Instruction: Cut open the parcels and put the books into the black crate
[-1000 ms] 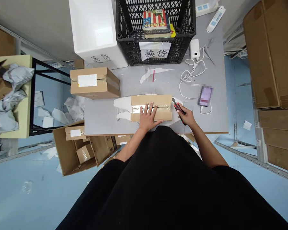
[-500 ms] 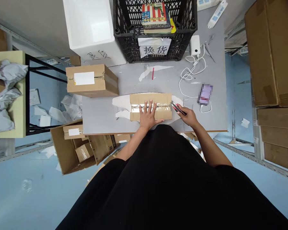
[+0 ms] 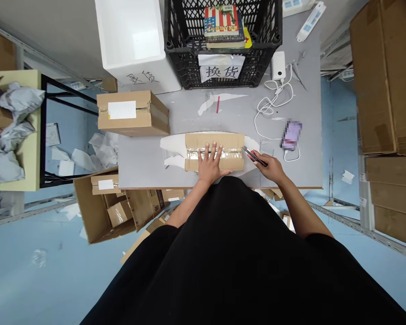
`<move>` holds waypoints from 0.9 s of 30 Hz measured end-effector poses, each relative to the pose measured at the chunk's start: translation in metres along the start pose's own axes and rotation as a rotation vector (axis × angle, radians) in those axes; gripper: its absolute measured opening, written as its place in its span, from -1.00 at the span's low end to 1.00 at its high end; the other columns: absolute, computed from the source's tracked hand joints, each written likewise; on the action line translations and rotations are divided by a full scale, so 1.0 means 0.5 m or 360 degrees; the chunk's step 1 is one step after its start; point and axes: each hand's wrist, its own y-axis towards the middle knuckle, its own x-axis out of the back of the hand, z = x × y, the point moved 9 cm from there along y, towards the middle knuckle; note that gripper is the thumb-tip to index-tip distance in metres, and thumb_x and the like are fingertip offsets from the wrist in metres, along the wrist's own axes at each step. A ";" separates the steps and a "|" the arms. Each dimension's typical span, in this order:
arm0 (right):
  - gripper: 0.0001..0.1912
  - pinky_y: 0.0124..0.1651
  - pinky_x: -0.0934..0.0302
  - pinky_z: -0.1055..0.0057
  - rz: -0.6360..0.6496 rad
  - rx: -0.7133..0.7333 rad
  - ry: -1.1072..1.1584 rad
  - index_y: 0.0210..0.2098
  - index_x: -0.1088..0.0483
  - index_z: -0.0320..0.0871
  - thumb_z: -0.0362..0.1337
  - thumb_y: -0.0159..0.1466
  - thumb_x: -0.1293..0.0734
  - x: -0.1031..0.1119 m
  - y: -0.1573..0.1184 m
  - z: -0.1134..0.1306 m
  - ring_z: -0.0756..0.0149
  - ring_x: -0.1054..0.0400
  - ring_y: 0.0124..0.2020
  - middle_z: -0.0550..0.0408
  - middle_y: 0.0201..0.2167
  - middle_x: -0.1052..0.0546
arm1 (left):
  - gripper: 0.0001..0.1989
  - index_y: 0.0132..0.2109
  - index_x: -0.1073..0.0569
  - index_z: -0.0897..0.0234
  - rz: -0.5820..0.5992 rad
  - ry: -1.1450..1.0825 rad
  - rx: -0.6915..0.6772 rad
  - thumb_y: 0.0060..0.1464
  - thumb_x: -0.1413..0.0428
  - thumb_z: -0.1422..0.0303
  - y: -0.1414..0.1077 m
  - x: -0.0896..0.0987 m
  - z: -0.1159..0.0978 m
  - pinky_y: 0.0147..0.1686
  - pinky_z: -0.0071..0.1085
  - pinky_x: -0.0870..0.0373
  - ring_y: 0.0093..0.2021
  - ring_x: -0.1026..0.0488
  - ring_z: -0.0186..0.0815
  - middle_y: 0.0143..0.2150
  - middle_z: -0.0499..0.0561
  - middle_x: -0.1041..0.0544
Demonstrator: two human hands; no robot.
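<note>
A flat cardboard box (image 3: 233, 140) with clear tape along its middle lies on a grey table. White paper (image 3: 174, 144) sticks out from under it on both sides. My left hand (image 3: 209, 167) rests on the box with its fingers spread, holding nothing. At the box's right end, my right hand (image 3: 269, 168) grips a black utility knife (image 3: 255, 156), whose tip is at the end of the tape seam. Whether the tip touches the tape is too small to tell.
Behind the box stand a black crate (image 3: 223, 47) with books and a white bin (image 3: 133, 43). A taped carton (image 3: 131, 113) sits at the back left. To the right lie a phone (image 3: 291, 134), a white cable (image 3: 267, 106) and a charger (image 3: 278, 65).
The whole view has shifted slightly. My right hand and the knife have moved a little, with the tip still at the box's right end. My left hand stays on the box.
</note>
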 end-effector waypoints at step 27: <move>-0.44 -0.19 -0.31 0.33 -0.0044 -0.0045 0.0102 0.30 -0.37 -0.07 -0.08 0.34 -0.26 -0.018 -0.013 -0.005 0.19 -0.46 -0.24 0.02 -0.20 -0.58 | -0.14 0.15 -0.38 0.35 -0.0149 0.0298 -0.0190 -0.09 -0.22 -0.24 0.029 -0.006 -0.019 0.14 0.03 -0.16 0.09 -0.30 0.16 0.08 0.35 -0.39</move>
